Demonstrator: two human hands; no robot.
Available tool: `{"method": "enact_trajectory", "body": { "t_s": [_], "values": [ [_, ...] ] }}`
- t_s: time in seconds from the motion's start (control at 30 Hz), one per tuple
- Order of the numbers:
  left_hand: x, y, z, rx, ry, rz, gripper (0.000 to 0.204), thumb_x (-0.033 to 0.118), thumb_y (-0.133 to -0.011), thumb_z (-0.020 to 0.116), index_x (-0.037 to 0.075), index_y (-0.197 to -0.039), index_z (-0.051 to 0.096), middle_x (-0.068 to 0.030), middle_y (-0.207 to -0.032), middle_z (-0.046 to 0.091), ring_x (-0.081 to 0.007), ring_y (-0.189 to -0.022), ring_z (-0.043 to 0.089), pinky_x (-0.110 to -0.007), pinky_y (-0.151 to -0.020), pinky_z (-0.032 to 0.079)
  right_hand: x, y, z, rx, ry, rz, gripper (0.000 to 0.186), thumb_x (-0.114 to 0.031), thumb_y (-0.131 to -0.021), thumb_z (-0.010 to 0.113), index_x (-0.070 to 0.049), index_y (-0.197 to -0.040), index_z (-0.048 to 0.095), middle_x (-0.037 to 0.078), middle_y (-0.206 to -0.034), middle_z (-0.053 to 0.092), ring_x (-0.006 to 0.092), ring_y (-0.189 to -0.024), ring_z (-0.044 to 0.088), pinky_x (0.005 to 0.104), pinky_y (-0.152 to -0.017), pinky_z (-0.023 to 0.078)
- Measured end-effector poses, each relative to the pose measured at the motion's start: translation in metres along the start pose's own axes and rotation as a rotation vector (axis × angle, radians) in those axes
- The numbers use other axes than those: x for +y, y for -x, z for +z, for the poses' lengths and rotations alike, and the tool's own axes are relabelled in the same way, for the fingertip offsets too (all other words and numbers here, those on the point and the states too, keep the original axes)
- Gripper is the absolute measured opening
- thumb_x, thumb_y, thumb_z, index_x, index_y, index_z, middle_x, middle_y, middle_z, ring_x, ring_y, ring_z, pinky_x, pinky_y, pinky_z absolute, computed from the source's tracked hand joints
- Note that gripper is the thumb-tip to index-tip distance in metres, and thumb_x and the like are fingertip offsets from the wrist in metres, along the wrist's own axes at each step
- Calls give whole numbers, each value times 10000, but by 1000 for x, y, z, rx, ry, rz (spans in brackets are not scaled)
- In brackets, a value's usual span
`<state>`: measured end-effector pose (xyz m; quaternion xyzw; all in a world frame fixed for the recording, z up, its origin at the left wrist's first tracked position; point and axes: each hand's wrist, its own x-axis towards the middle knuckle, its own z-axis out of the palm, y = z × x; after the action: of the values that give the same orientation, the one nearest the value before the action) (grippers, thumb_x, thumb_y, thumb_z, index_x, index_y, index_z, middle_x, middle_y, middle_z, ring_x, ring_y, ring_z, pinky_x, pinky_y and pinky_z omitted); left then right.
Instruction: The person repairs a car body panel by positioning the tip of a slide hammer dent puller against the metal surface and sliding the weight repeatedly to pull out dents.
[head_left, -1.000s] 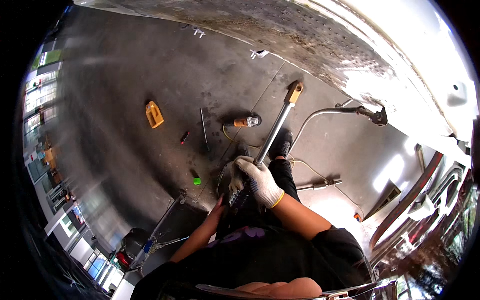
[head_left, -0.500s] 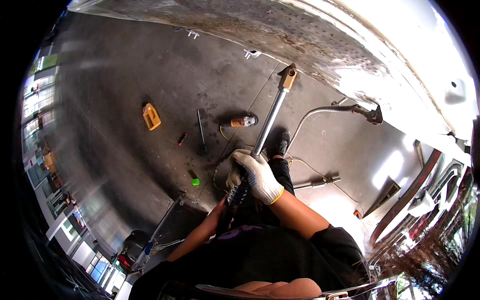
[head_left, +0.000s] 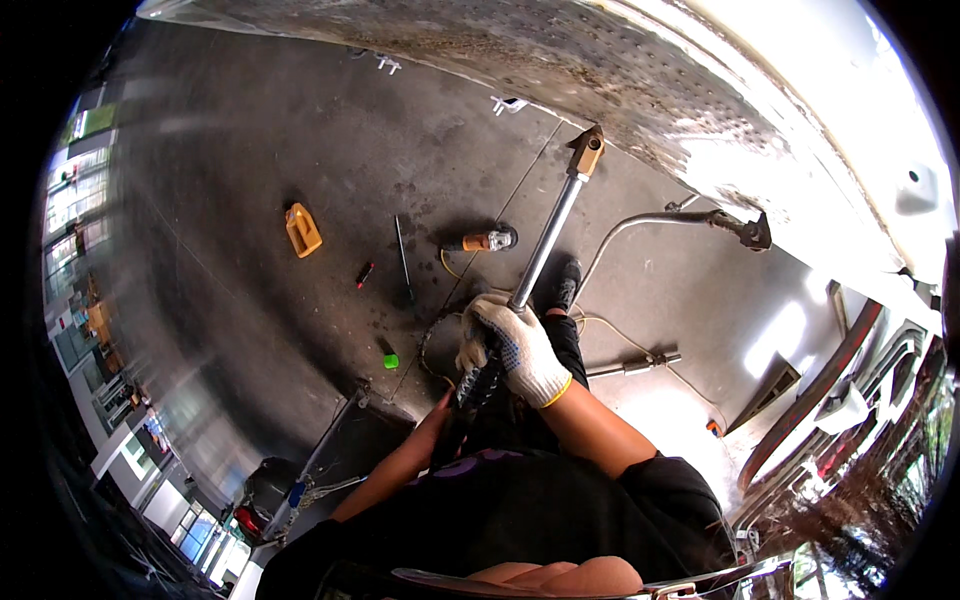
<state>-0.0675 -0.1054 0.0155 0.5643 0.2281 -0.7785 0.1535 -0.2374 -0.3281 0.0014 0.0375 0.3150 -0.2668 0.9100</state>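
Centrally, two gloved hands meet at one pole (head_left: 546, 242): the right hand (head_left: 522, 352) wraps closed round it; the left hand (head_left: 470, 345) is half-hidden, its grip impossible to tell. Both forearms slant inward. The pole extends ahead of the grip, its one head (head_left: 587, 156) near the floor's (head_left: 330, 130) edge by the panel (head_left: 650, 95). Leftward lie one grinder (head_left: 485, 243), one rod (head_left: 403, 255), one jug (head_left: 303, 232).

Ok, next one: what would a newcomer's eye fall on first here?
Probably the long metal rod in the gloved right grip, its brownish-yellow head up near the worn panel. Next, the orange power tool on the grey floor, just left of the rod, and the yellow jug farther left.
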Motion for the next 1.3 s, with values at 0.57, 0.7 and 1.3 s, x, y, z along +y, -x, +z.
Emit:
{"method": "enact_trajectory", "body": {
  "t_s": [0.57, 0.7, 1.3],
  "values": [
    [-5, -4, -11, 43, -71, 116, 766, 310, -1085, 553, 329, -1745, 166, -94, -1044, 670, -223, -810, 669, -399, -633, 573, 0, 0, 4, 22, -46, -16, 183, -159, -1076, 632, 22, -1104, 624, 128, -823, 653, 244, -533, 612, 437, -575, 537],
    [-35, -17, -43, 155, -525, 599, 763, 254, -1108, 532, 214, -1760, 140, -154, -1394, 610, -258, -1181, 634, -415, -962, 548, -3, -1, 4, -80, -34, 7, 185, -178, -1089, 624, 5, -1065, 617, 108, -809, 648, 231, -576, 623, 423, -629, 545],
    [-40, -21, -40, 178, -272, 567, 759, 411, -1139, 538, 111, -1746, 195, -168, -1718, 363, -287, -1576, 375, -459, -1286, 319, -83, -16, 18, -86, 243, -279, 344, -436, -1098, 612, -109, -991, 612, 40, -768, 653, 216, -635, 640, 399, -621, 562]
  ]
}}
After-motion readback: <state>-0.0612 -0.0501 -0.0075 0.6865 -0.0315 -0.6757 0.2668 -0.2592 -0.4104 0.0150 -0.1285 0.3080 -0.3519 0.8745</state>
